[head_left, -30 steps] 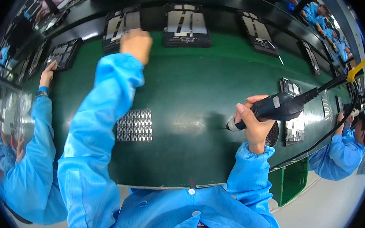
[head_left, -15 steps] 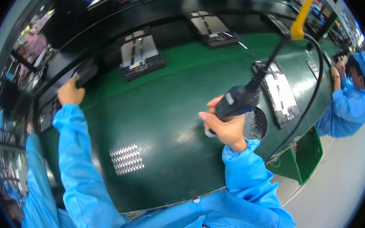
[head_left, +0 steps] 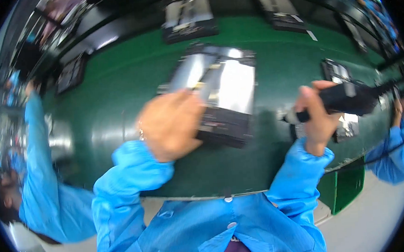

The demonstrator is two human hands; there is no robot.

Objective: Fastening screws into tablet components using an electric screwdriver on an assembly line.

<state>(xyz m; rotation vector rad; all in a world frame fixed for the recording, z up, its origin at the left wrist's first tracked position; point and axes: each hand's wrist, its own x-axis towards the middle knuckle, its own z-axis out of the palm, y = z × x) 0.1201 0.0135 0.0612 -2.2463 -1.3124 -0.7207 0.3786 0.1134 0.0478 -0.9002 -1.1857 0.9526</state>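
My left hand point(head_left: 170, 124), smeared by motion, grips the left side of a flat black device with silver panels point(head_left: 234, 84), an opened tablet-like unit with its inner parts bare. The device sits tilted in front of me over the green bench, and I cannot tell whether it touches the surface. In my right hand point(head_left: 321, 124) is a black electric screwdriver point(head_left: 352, 97), fingers wrapped round its body. Its pale tip section points left, apart from the device, and its cable runs off to the right.
More such devices line the far side: one at the back middle point(head_left: 189, 14), another at the back right point(head_left: 280, 8). A further unit point(head_left: 347, 127) lies behind my right hand. A co-worker's sleeve point(head_left: 39, 137) reaches in at left; another's sleeve point(head_left: 396, 152) shows at right, near a green bin point(head_left: 349, 188).
My left hand has come from the far left to the middle, bringing the device with it. The right hand has shifted right with the screwdriver. The whole view has swung left.
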